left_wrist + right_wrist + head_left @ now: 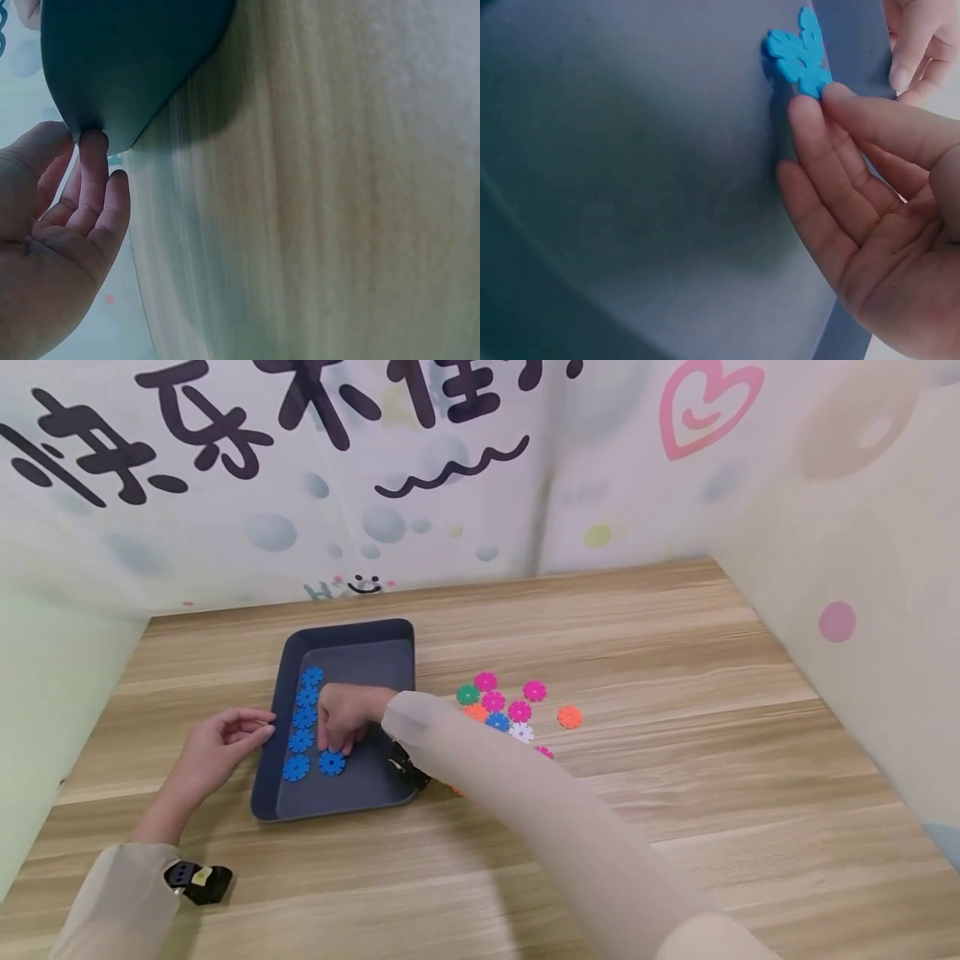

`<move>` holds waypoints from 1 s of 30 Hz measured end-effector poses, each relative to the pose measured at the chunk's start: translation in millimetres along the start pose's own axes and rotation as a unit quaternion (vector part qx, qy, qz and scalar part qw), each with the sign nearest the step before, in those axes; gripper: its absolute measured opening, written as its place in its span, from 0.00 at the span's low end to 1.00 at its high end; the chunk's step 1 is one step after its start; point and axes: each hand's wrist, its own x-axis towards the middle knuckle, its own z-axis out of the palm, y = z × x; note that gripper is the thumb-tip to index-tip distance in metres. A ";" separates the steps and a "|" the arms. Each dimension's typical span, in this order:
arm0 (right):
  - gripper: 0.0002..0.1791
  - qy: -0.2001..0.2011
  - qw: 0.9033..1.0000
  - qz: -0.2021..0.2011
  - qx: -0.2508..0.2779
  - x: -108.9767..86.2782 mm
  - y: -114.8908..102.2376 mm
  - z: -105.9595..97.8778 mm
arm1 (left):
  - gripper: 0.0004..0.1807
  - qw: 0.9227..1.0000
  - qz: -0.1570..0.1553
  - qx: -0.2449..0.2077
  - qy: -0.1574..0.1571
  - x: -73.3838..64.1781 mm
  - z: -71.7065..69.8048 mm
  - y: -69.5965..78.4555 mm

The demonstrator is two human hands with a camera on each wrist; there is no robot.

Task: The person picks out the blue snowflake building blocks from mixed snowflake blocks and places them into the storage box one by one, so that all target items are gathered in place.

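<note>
In the head view a dark grey tray [375, 777] holds a column of blue notched plastic discs [302, 741] along its left side. Over the tray, my right hand [347, 714] points down, and another blue disc [332, 762] shows just below its fingertips. From the right wrist, thumb and index finger pinch the edge of a blue notched disc [799, 60] close over the tray floor. At the tray's left rim my left hand [222, 747] grips the edge. In the left wrist view its thumb and fingers [94, 161] pinch the tray wall.
Right of the tray, a loose group of notched discs lies on the wooden table [675, 760]: pink discs [535, 691], a green disc [468, 694], an orange disc [569, 717], a white disc [521, 732] and others. My right sleeve [510, 785] hides part of the group. Printed walls stand behind and beside the table.
</note>
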 end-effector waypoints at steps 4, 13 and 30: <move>0.05 0.016 1.000 0.012 -0.007 3.7 1.3 2.2 | 0.17 1.000 -0.005 0.001 -0.002 -0.1 -0.3 1.2; 0.05 0.032 0.999 0.034 -0.013 9.7 2.1 5.9 | 0.17 1.000 -0.008 0.005 -0.003 -0.2 -0.9 1.3; 0.04 0.039 0.997 0.063 -0.023 14.0 0.1 8.2 | 0.16 1.000 -0.001 0.010 0.001 1.0 -0.8 -1.0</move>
